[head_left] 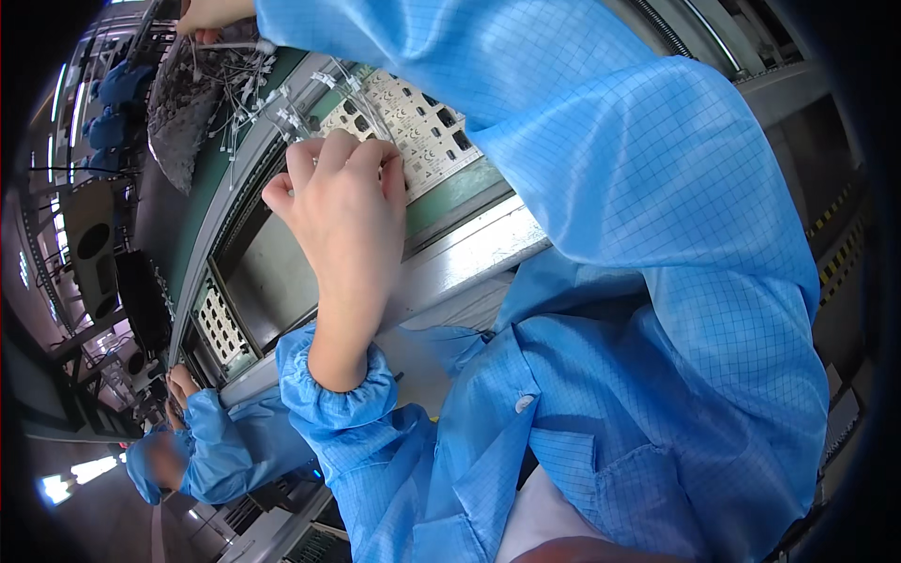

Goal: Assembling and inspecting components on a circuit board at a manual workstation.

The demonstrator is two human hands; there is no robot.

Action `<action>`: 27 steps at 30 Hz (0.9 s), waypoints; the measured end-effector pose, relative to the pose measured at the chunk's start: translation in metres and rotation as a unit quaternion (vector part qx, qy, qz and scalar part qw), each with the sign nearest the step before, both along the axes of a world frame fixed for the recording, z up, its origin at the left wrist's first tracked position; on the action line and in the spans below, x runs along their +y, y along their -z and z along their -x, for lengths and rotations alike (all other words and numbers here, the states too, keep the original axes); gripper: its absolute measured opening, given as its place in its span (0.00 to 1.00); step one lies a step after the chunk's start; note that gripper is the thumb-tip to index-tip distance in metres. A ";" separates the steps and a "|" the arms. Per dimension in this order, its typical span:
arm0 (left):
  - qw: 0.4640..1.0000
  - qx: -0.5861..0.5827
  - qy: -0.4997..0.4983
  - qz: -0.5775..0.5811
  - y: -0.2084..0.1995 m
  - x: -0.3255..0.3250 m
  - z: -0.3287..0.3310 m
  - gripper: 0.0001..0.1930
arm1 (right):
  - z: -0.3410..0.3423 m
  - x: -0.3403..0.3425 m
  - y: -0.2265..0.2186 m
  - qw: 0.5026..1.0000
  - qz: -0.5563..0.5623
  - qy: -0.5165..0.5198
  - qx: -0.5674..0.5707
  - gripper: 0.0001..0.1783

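Observation:
My left hand (343, 192) shows its back, fingers curled down onto the near edge of a pale circuit board (427, 131) with dark square parts; the fingertips are hidden. The board lies on a green conveyor strip (460, 192). Thin white wired parts (324, 94) stick up just beyond the knuckles. My right arm, in a blue checked sleeve, crosses the top of the view. My right hand (208, 14) is half cut off at the upper edge, touching a heap of white wired parts (230, 75) in a grey tray (178, 122).
A second pale board (221, 324) sits further along the line to the left. A co-worker in a blue coat (221, 446) stands there with hands (180, 383) at the line's metal rail (469, 249). Black-and-yellow floor tape (840, 249) runs at the right.

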State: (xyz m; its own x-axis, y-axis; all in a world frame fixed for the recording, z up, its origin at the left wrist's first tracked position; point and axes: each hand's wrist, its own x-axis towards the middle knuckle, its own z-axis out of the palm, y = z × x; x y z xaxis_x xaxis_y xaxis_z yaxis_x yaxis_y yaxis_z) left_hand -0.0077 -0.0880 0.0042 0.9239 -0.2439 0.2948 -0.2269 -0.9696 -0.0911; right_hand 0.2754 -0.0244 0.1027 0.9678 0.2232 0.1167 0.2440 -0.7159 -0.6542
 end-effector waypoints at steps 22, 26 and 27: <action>0.989 -0.040 -0.069 0.125 0.001 0.171 -0.058 0.16 | 0.174 -0.324 0.095 0.898 -0.042 -0.260 -0.352 0.15; 0.970 0.070 -0.230 0.038 -0.006 0.232 -0.062 0.22 | 0.203 -0.310 0.110 0.900 -0.032 -0.249 -0.356 0.09; 0.968 0.084 -0.233 0.044 -0.006 0.240 -0.057 0.23 | 0.206 -0.307 0.118 0.909 -0.035 -0.251 -0.331 0.10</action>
